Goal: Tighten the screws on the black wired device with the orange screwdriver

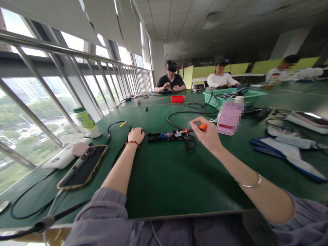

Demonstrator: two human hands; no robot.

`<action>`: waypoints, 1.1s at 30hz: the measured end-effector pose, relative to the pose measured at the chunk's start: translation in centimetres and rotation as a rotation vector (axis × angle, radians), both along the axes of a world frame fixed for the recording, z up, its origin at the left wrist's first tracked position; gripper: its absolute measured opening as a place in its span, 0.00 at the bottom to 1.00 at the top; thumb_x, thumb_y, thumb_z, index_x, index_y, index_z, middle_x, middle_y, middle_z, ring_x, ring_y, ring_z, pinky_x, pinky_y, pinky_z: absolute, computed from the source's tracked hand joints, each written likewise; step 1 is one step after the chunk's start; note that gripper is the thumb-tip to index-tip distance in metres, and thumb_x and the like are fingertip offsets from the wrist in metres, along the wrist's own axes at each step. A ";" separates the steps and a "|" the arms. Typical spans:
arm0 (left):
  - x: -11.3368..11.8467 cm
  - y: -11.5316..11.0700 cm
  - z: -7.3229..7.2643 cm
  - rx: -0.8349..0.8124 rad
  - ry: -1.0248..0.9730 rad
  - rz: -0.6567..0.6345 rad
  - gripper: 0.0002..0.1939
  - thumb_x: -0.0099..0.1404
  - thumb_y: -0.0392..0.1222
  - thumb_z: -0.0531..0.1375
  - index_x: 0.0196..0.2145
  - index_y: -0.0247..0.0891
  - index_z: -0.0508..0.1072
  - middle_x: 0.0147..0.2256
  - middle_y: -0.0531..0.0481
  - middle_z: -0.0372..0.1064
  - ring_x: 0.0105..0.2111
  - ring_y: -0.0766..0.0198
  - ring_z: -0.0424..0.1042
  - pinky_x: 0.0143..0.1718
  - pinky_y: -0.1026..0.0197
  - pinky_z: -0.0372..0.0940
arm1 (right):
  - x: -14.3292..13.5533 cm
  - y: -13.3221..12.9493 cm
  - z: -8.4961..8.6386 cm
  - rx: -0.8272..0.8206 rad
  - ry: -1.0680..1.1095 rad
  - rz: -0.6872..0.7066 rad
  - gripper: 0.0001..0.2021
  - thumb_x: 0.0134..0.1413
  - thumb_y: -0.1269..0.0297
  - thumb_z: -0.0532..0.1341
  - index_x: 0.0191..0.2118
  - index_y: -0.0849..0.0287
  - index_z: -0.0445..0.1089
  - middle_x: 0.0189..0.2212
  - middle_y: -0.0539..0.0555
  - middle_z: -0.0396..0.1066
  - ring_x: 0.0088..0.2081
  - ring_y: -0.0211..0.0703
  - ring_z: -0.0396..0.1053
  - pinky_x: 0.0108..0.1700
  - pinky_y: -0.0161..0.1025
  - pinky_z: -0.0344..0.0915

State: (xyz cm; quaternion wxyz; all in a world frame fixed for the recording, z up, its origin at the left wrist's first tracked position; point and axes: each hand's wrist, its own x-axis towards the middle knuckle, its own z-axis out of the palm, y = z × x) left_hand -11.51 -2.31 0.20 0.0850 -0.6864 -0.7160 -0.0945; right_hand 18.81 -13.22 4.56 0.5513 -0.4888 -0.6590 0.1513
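On green table (164,191), between your hands: black device (166,136), long axis left to right, wired end right. Your right hand (208,136), nearer that end, pinches screwdriver (203,126), shaft pointing left. Your left hand (136,136) curled just beside left end; grasp unclear.

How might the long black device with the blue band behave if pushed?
The device would likely move stiffly, since it looks straight and rigid. Its exposed inner parts seem fragile. The cable looped beside it might drag or snag.
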 end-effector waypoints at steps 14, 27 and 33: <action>0.0 0.0 0.0 0.010 -0.004 0.003 0.21 0.65 0.39 0.47 0.51 0.36 0.71 0.55 0.43 0.67 0.54 0.52 0.64 0.53 0.53 0.63 | 0.1 0.0 0.1 -0.016 -0.065 -0.022 0.14 0.53 0.52 0.55 0.31 0.57 0.69 0.20 0.48 0.64 0.23 0.37 0.61 0.27 0.35 0.55; 0.0 0.2 0.0 0.005 -0.003 -0.002 0.21 0.65 0.39 0.47 0.50 0.37 0.71 0.55 0.44 0.67 0.55 0.52 0.63 0.53 0.53 0.63 | 0.2 0.5 -0.2 0.057 0.014 -0.020 0.15 0.48 0.57 0.59 0.43 0.55 0.64 0.24 0.46 0.65 0.26 0.39 0.64 0.33 0.38 0.62; 0.0 0.1 0.0 -0.001 0.004 0.007 0.20 0.66 0.39 0.47 0.51 0.37 0.71 0.55 0.44 0.67 0.55 0.53 0.63 0.53 0.55 0.62 | -0.1 0.1 0.0 0.034 -0.053 -0.056 0.10 0.51 0.54 0.58 0.28 0.56 0.67 0.22 0.49 0.67 0.26 0.39 0.63 0.33 0.38 0.60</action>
